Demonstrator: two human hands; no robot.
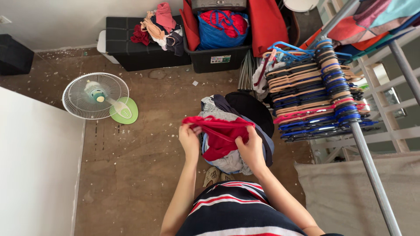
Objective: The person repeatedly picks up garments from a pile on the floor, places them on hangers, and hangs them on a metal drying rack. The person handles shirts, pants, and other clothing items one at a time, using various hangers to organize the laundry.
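While you look down, your left hand [189, 140] and your right hand [249, 147] are a little apart, and each one is pinching one end of a red piece of clothing [217, 133]. It hangs stretched between your hands, just above a pile of clothes [238, 111] that sits on the brown floor [131, 166] by your feet. To your right, lots of blue, pink and tan hangers [317, 89] hang close together on a grey metal rail [372, 168]. To your left, a white fan [96, 95] with a green base stands on the floor. Farther off, a black bin [216, 59] holds a blue bag [218, 32].
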